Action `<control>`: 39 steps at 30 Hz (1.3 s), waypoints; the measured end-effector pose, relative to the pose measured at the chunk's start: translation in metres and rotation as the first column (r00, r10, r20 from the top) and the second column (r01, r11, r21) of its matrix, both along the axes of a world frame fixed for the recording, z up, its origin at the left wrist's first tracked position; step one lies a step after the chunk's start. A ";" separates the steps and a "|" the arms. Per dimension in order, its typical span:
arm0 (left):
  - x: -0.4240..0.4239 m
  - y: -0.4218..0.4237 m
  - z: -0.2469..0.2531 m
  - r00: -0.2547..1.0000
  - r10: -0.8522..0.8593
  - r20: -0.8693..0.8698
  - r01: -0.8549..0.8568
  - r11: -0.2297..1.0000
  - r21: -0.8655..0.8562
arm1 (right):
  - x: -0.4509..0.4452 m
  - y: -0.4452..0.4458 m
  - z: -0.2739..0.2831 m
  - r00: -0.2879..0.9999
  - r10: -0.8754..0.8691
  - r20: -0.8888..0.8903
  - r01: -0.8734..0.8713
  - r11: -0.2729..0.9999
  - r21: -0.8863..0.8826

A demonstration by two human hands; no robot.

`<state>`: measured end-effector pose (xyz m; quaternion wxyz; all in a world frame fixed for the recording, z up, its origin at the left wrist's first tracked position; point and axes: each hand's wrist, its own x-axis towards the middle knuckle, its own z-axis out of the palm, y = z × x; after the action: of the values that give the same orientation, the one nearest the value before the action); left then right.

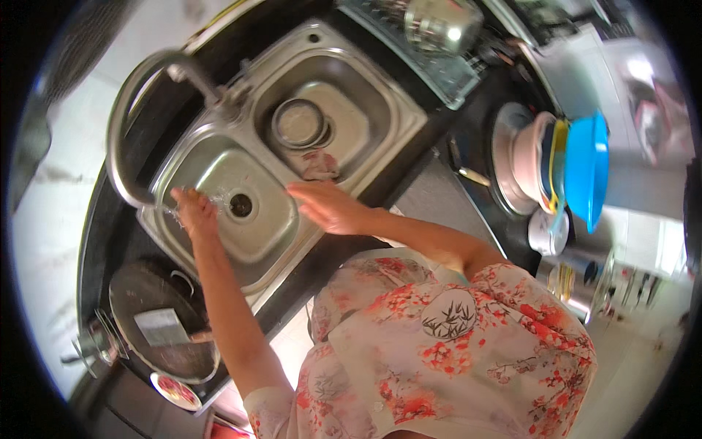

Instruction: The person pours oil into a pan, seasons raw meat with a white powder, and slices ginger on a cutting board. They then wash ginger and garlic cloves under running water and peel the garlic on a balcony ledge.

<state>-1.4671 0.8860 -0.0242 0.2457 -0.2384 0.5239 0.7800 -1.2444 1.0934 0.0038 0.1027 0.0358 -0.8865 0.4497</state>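
My left hand (196, 211) is under the arched faucet (123, 170) at the left basin (269, 228) of a steel double sink. Water splashes around its loosely bent fingers, and I see nothing held in it. My right hand (329, 208) hangs over the front of the sink near the divider, fingers stretched out and holding nothing. A dark drain (241, 206) shows between the hands. In the right basin (356, 118) sit a round metal bowl (299, 123) and a crumpled, reddish-marked cloth or bag (321, 164).
A cleaver (162, 327) lies on a round dark cutting board (164, 356) left of the sink, beside a plate of red food (175, 390). A dish rack (433, 77) holds a metal pot (443, 24). Nested basins, the outermost a blue basin (587, 170), stand at right.
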 end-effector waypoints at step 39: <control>0.109 -0.050 0.055 0.891 -0.412 -0.193 0.240 0.786 -0.570 | -0.209 0.070 0.019 0.956 -0.233 0.180 0.293 0.819 -0.493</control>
<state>-1.3585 0.8363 0.0306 0.2179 -0.0776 0.7839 0.5762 -1.4533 1.1633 0.0231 0.1201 -0.1408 -0.7347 0.6526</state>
